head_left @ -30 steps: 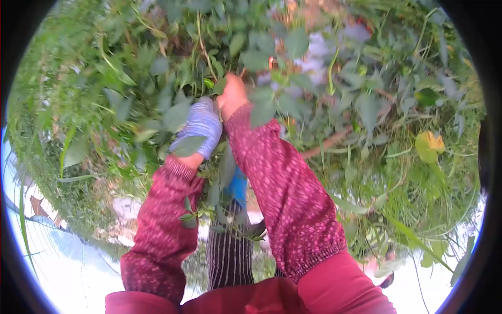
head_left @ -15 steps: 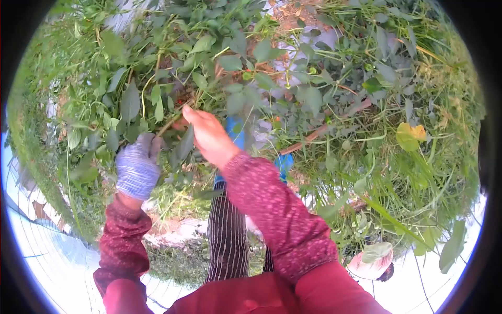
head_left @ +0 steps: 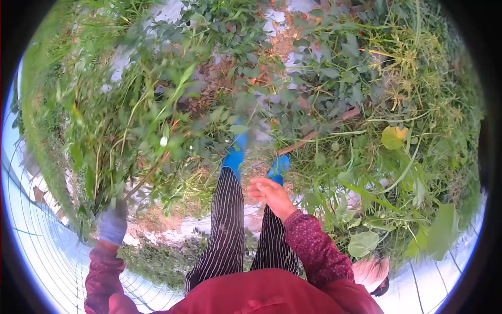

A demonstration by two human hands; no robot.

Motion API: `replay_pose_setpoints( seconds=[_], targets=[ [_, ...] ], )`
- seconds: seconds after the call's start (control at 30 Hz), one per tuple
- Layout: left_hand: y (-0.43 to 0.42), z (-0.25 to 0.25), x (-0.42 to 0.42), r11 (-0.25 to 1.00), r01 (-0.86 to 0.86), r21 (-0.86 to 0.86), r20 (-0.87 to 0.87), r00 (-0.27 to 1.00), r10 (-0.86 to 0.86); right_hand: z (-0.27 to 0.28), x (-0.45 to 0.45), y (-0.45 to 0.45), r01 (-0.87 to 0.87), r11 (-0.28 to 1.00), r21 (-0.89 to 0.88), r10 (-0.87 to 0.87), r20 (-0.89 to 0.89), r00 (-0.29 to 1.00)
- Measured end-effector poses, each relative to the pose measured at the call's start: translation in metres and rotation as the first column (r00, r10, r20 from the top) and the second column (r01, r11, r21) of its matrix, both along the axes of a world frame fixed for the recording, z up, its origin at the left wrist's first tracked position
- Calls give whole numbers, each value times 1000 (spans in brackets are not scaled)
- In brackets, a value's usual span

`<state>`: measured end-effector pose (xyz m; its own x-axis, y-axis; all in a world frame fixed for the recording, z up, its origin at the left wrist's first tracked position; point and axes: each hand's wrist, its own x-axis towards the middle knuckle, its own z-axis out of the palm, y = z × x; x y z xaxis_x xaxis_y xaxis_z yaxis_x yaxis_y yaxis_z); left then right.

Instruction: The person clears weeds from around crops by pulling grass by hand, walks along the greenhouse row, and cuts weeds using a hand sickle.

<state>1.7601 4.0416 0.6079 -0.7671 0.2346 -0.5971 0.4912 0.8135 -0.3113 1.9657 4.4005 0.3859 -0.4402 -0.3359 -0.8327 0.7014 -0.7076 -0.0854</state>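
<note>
My left hand (head_left: 112, 224), in a bluish-white knit glove, is closed round the lower stems of a large bunch of leafy green plants (head_left: 123, 131). The bunch fans upward and away from the fist, and motion blurs its leaves. A brown stem (head_left: 149, 177) slants out of the grip. My bare right hand (head_left: 271, 195) hangs in front of my legs with nothing in it, its fingers loosely stretched toward the left. Small red fruits (head_left: 253, 81) show low among the foliage ahead.
My blue shoes (head_left: 235, 154) stand among plants and weeds. A brown stick (head_left: 308, 138) lies slanted on the right. Pale ground sheeting (head_left: 274, 21) shows between plants. Another person (head_left: 370, 273) is partly visible at lower right. Tall grass and a yellowing leaf (head_left: 394, 137) are on the right.
My left hand has drawn down and left, and the leafy bunch has swung with it, baring soil and sheeting. My right hand has moved away from the stems, down and to the right.
</note>
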Motion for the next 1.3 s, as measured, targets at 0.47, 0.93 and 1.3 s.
replay_pose_setpoints(
  seconds=[0.47, 0.93, 1.3],
  targets=[
    [-149, 164, 128, 617, -604, -504, -246, 785, 568, -11, 45, -1, -43, 993, 109, 38, 52, 998],
    [-198, 236, 282, 251, -506, -825, -127, 599, 790, -4, 56, 1, -167, 967, 191, 131, 188, 973],
    [-213, 289, 361, 112, -373, -921, -94, 493, 865, 0, 52, 0, -251, 935, 250, 214, 168, 962]
  ],
)
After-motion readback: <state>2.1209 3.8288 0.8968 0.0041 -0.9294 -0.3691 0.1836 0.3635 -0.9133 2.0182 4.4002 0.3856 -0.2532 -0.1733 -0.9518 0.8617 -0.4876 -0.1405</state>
